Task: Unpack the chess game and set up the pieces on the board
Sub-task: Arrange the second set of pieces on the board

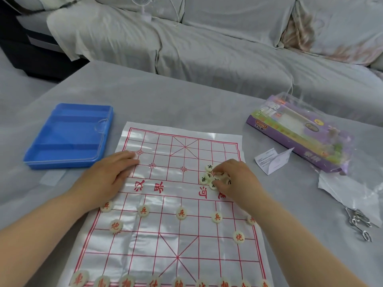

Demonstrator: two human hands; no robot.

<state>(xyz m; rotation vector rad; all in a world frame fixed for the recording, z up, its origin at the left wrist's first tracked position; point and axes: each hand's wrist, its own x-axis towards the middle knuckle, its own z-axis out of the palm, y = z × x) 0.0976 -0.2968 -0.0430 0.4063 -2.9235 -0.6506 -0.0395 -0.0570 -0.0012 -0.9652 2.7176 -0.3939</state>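
Partly under right hand [234, 181], black-lettered pieces [204, 180].

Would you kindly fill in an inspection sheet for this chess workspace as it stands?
Surface: table under grey cloth.
Job's things: board spread flat; red pieces placed on near half; pile of dark-lettered pieces on far half; blue tray left; purple box right.
Clutter: paper slip, plastic wrap, metal rings at right.
Grips: left hand flat on board's left edge; right hand fingers curled over the pile, hold unclear.
Cables: white cord behind the box.
Surroundings: sofa with small fan.
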